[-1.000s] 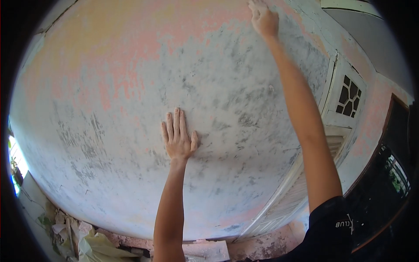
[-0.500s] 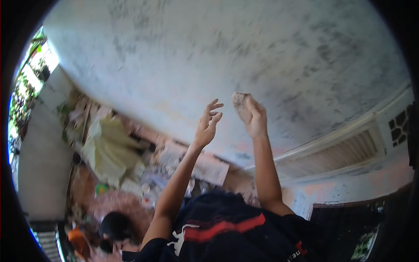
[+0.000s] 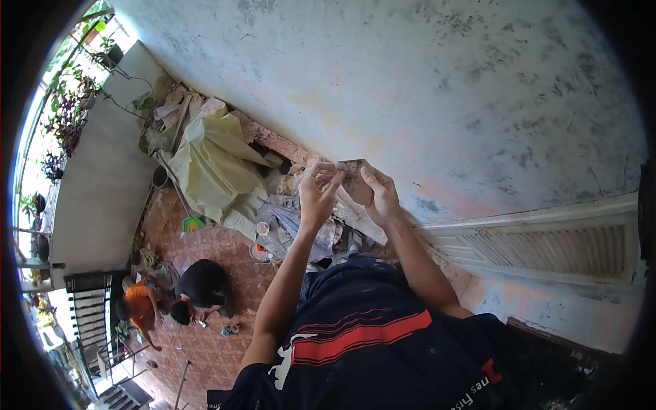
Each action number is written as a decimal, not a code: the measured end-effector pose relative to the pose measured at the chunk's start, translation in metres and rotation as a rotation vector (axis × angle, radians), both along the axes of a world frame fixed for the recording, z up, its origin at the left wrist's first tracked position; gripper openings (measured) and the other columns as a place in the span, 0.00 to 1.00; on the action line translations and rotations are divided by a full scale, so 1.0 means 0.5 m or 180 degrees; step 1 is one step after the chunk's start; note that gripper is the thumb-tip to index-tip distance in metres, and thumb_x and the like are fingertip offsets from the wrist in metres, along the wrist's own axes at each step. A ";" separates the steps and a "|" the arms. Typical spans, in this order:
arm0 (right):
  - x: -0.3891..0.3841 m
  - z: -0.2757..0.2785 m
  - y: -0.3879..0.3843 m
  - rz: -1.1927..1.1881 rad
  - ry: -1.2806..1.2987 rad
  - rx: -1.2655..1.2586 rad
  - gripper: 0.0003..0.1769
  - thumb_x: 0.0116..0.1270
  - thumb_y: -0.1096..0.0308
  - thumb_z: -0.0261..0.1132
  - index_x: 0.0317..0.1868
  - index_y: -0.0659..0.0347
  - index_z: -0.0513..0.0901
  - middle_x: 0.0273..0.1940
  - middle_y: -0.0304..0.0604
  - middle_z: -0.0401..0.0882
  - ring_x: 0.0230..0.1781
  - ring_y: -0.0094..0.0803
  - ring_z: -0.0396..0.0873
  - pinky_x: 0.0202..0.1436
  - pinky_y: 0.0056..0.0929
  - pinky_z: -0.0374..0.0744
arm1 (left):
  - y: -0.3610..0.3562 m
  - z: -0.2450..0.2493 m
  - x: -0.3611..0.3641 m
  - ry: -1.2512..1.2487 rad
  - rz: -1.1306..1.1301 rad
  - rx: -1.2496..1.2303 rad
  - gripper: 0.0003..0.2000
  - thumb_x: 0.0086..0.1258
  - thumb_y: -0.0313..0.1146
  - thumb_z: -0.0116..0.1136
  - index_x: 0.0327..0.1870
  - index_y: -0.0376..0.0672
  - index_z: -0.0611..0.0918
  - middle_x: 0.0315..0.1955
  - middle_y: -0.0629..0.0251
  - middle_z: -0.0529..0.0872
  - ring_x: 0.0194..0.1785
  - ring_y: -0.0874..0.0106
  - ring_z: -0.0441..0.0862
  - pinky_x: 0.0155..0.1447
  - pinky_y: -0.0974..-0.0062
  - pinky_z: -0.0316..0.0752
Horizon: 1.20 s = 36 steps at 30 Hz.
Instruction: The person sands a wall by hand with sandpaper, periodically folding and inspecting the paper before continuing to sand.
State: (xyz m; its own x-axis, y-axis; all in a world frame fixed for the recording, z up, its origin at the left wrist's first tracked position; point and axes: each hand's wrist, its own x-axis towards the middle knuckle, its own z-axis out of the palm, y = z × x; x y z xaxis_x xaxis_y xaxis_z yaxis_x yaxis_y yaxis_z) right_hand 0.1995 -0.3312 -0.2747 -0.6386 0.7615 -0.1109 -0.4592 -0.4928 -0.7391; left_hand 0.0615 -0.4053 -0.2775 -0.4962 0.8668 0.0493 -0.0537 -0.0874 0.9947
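Observation:
A dusty, brownish piece of sandpaper (image 3: 355, 183) is held up in front of my chest, between both hands. My right hand (image 3: 384, 199) grips its right side, with the thumb flat across the face. At the opposite edge, the bent fingers of my left hand (image 3: 318, 195) are closed on the sheet; their tips are partly hidden. Beyond the hands stands a pale wall (image 3: 437, 123) with dark smudges and faint pink and yellow patches.
Below left, a yellowish plastic sheet (image 3: 215, 160) covers a heap of rubble along the wall. A white tub (image 3: 262, 228) stands near a green dustpan-like thing (image 3: 193, 223). Two people, in an orange shirt (image 3: 139, 301) and a dark shirt (image 3: 203, 281), crouch on the tiled floor (image 3: 246, 301).
My left hand has come over to the sandpaper and closed on its edge. Both hands have drawn together and away from the wall. The view has tilted down, showing more floor.

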 end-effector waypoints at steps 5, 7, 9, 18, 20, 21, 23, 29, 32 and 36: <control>0.008 -0.015 0.009 0.0127 -0.0659 0.1148 0.15 0.77 0.68 0.57 0.56 0.68 0.82 0.51 0.44 0.85 0.50 0.26 0.83 0.56 0.26 0.80 | -0.019 -0.006 0.005 -0.0535 0.0061 0.0262 0.08 0.70 0.24 0.62 0.47 0.39 0.78 0.39 0.68 0.81 0.40 0.80 0.81 0.43 0.81 0.75; 0.017 -0.027 0.012 0.0230 -0.0558 0.0721 0.15 0.77 0.69 0.57 0.56 0.68 0.82 0.51 0.43 0.85 0.50 0.25 0.82 0.55 0.25 0.79 | -0.018 -0.004 0.010 -0.0694 -0.0025 0.0297 0.09 0.71 0.25 0.61 0.49 0.39 0.77 0.38 0.68 0.80 0.41 0.80 0.81 0.41 0.81 0.75; 0.033 -0.037 0.015 0.0358 -0.0349 0.0394 0.15 0.77 0.68 0.58 0.56 0.68 0.83 0.50 0.42 0.86 0.50 0.25 0.82 0.55 0.24 0.79 | -0.019 -0.005 0.018 -0.0867 -0.0112 0.0314 0.09 0.73 0.26 0.60 0.50 0.40 0.76 0.38 0.68 0.80 0.41 0.80 0.80 0.39 0.82 0.75; 0.087 -0.074 0.035 0.0072 -0.0278 0.0002 0.11 0.76 0.69 0.58 0.46 0.67 0.84 0.40 0.37 0.86 0.40 0.20 0.81 0.45 0.22 0.77 | 0.007 0.004 0.047 -0.0911 -0.0379 -0.0001 0.07 0.74 0.26 0.57 0.50 0.39 0.75 0.41 0.68 0.79 0.42 0.80 0.82 0.43 0.79 0.82; 0.098 -0.076 0.047 -0.0024 -0.0696 0.0301 0.09 0.74 0.69 0.61 0.43 0.65 0.85 0.36 0.33 0.84 0.37 0.17 0.79 0.44 0.19 0.75 | 0.017 -0.006 0.051 -0.0689 -0.0250 -0.0017 0.06 0.74 0.24 0.57 0.47 0.38 0.75 0.41 0.68 0.79 0.41 0.79 0.83 0.40 0.80 0.83; 0.102 -0.077 0.053 -0.0033 -0.0704 0.0294 0.09 0.74 0.69 0.61 0.43 0.65 0.85 0.36 0.33 0.84 0.37 0.17 0.79 0.44 0.19 0.75 | 0.023 -0.001 0.054 -0.0598 -0.0216 -0.0061 0.05 0.73 0.23 0.57 0.45 0.38 0.74 0.41 0.67 0.79 0.40 0.78 0.84 0.39 0.80 0.83; 0.109 -0.079 0.064 -0.0190 -0.1363 0.1224 0.08 0.73 0.69 0.64 0.41 0.64 0.86 0.33 0.30 0.82 0.34 0.14 0.76 0.40 0.16 0.72 | 0.039 -0.017 0.063 -0.0552 -0.0161 -0.0048 0.05 0.73 0.23 0.57 0.45 0.37 0.74 0.41 0.67 0.79 0.40 0.78 0.84 0.39 0.80 0.83; 0.152 -0.072 0.118 -0.0135 -0.1550 0.1504 0.11 0.74 0.65 0.63 0.38 0.64 0.85 0.23 0.25 0.73 0.25 0.11 0.66 0.27 0.16 0.62 | 0.090 -0.052 0.101 -0.0462 -0.0078 -0.0151 0.06 0.74 0.25 0.57 0.46 0.36 0.74 0.41 0.65 0.80 0.43 0.76 0.83 0.44 0.78 0.83; 0.220 -0.088 0.162 0.0071 -0.1269 0.1261 0.11 0.74 0.64 0.62 0.39 0.63 0.85 0.32 0.36 0.84 0.33 0.22 0.81 0.40 0.20 0.80 | 0.103 -0.078 0.133 -0.0481 0.0031 -0.0210 0.08 0.76 0.29 0.57 0.48 0.35 0.77 0.42 0.62 0.84 0.44 0.74 0.83 0.51 0.75 0.79; 0.366 -0.257 0.220 -0.0626 -0.1295 0.0914 0.12 0.69 0.65 0.62 0.43 0.66 0.87 0.37 0.45 0.88 0.38 0.36 0.86 0.44 0.36 0.84 | 0.115 -0.130 0.132 -0.0365 -0.0153 -0.0463 0.10 0.77 0.34 0.56 0.47 0.35 0.80 0.41 0.62 0.85 0.44 0.74 0.83 0.51 0.75 0.77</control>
State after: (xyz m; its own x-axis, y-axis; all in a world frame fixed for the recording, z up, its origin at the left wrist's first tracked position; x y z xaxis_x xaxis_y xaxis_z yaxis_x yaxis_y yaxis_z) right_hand 0.3824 -0.2214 -0.4032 -0.4297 0.8986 -0.0894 -0.1709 -0.1781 -0.9691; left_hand 0.1273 -0.3477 -0.3423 -0.4492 0.8835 -0.1328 -0.1681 0.0623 0.9838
